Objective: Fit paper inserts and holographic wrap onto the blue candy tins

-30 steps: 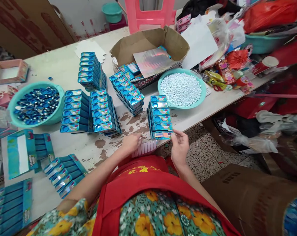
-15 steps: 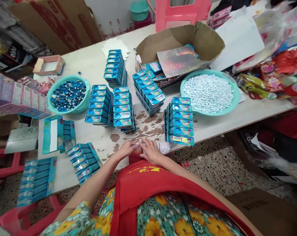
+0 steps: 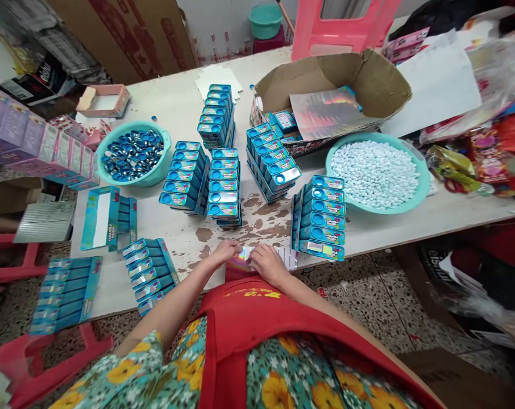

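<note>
At the table's near edge, a shiny iridescent sheet (image 3: 237, 266) lies under and between my hands. My left hand (image 3: 225, 252) has its fingers pressed together at the sheet's upper left edge. My right hand (image 3: 269, 263) curls over its right part, with the fingertips partly hidden. A silvery striped end (image 3: 289, 259) sticks out to the right of that hand; I cannot tell if it belongs to the same sheet. Close by on the right stands a row of blue boxes (image 3: 323, 218) with round recesses in their tops. Another blue box row (image 3: 223, 187) stands beyond my left hand.
A turquoise basin (image 3: 166, 149) of shiny blue caps stands at the left, another turquoise basin (image 3: 377, 209) of pale candies at the right. Behind is an open carton (image 3: 283, 79). More blue boxes (image 3: 146, 272) are at the near left. A pink stool (image 3: 343, 34) is beyond the table.
My hands have moved a little apart, showing more of the iridescent sheet between them. My right fingers are more curled. The camera view has shifted slightly.
</note>
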The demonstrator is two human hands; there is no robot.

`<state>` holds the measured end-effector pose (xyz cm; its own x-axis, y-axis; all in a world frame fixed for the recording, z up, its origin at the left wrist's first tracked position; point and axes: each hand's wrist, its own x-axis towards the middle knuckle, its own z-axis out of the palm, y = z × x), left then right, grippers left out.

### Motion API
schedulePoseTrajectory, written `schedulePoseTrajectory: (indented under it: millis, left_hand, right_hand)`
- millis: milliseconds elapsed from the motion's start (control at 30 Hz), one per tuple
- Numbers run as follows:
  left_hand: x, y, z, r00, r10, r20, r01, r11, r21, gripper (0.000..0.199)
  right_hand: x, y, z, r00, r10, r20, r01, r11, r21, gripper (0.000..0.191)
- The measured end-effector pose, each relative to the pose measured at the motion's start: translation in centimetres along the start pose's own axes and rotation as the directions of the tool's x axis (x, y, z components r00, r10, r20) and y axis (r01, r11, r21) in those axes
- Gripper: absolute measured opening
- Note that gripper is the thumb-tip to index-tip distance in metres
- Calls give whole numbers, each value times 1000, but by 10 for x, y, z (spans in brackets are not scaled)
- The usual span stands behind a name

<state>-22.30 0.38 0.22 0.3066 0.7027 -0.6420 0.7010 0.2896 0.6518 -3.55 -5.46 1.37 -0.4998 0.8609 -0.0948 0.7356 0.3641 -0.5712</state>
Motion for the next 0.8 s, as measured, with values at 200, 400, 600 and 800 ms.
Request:
schedulePoseTrajectory:
  millis: [200,400,600,800]
  left_hand:
    - [-24,39,-11,957,229,-180,-196,963,183,27]
    - [-59,120,-3,855,488,173,-452,867,-212,31]
    - [-37,165,6,859,452,240,-397,885,-244,35]
    - [-31,192,10,891,397,219,-359,913,-194,38]
  right_hand:
    - [-17,-25,-54,956,184,-227,-119,954,274,14]
    - [-52,-45,-122,803,402,-440,-174,864,472,16]
    - [-64,-21,-128,529,647,-550,-255,738,624,16]
    - [-64,-5,-137,394,605,-692,-342,795,500,16]
